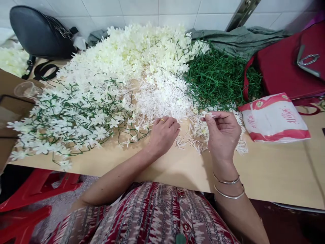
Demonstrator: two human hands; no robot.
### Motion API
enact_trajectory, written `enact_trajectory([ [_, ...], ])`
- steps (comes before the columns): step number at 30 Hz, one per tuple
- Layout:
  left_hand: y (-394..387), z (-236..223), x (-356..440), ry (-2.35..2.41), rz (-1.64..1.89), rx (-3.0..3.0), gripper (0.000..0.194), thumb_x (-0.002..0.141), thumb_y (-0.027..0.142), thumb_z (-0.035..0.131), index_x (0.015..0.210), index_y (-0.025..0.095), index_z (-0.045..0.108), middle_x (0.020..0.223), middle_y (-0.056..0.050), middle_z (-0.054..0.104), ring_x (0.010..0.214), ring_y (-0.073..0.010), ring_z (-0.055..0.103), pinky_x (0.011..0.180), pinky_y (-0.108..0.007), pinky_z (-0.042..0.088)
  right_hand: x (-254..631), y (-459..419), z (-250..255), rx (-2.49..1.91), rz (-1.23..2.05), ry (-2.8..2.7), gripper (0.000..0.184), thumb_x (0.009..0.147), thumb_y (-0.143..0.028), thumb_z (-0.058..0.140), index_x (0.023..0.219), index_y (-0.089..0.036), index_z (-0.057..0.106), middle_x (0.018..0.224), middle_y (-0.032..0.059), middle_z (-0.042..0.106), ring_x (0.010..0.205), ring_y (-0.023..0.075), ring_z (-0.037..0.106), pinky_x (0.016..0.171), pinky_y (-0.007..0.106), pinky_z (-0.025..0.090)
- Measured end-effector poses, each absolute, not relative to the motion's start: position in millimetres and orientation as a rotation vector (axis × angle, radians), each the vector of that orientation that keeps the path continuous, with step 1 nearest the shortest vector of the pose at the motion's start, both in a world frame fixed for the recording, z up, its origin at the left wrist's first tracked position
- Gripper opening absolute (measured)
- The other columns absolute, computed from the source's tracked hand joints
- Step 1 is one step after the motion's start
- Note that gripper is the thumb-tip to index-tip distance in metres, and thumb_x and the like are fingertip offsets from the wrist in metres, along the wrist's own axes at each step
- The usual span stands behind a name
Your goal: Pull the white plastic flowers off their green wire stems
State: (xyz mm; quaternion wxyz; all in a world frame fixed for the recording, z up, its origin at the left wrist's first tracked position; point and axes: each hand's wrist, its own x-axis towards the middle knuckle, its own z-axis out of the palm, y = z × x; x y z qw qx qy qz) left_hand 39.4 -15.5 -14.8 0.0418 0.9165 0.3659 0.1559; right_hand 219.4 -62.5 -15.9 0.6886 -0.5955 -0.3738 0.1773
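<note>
My right hand (pixel 224 132) is raised a little above the table, thumb and forefinger pinched on a small white artificial flower (pixel 205 114). My left hand (pixel 164 135) rests at the front edge of a heap of thin white plastic sticks (pixel 162 101). Its fingers curl downward and hide whatever they may hold. Behind both hands spreads a large pile of loose white flower heads (pixel 132 51). Green plastic stems (pixel 218 76) lie heaped behind my right hand. Left of my left hand, white flowers on green stems (pixel 83 115) form another pile.
A red and white plastic packet (pixel 275 117) lies right of my right hand, before a red bag (pixel 289 61). A black bag (pixel 42 34) stands at the back left. A clear cup (pixel 26 89) and cardboard box (pixel 10 105) are at the left. Red stools (pixel 43 189) stand below.
</note>
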Motion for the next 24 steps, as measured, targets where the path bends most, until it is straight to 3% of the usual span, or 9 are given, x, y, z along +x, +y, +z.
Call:
enact_trajectory([
  [7,-4,-5,38,1.183,0.649,2.702,0.019,0.104,0.031,0.057,0.116,0.021,0.068,0.116,-0.007,0.071,0.108,-0.0239,0.062,0.092,-0.038,0.044,216,-63,-9,-1.385,0.395,-0.824,0.017,0.082,-0.039,0.083,0.087,-0.026,0.073,0.082,0.0041,0.074,0.074,0.0230,0.071,0.072,0.042,0.057],
  [15,23,1,70,1.335,0.486,2.796,0.021,0.105,0.023,0.052,0.116,0.019,0.068,0.120,-0.009,0.070,0.109,-0.0278,0.060,0.089,-0.040,0.041,218,-63,-11,-1.373,0.396,-0.792,0.019,0.082,-0.039,0.083,0.088,-0.026,0.070,0.085,0.0039,0.074,0.077,0.0231,0.071,0.077,0.044,0.057],
  [19,28,2,65,1.416,0.430,2.791,0.019,0.102,0.030,0.059,0.112,0.017,0.068,0.116,-0.011,0.070,0.107,-0.0297,0.060,0.088,-0.041,0.040,219,-64,-12,-1.362,0.419,-0.806,0.020,0.084,-0.039,0.080,0.092,-0.023,0.069,0.088,0.0030,0.073,0.080,0.0214,0.070,0.079,0.042,0.056],
  [24,28,4,44,1.429,0.438,2.781,0.020,0.105,0.023,0.050,0.100,0.020,0.069,0.103,-0.007,0.072,0.094,-0.0246,0.064,0.086,-0.039,0.040,217,-65,-11,-1.367,0.440,-0.807,0.020,0.084,-0.038,0.080,0.092,-0.023,0.069,0.090,0.0026,0.072,0.081,0.0211,0.070,0.082,0.043,0.057],
])
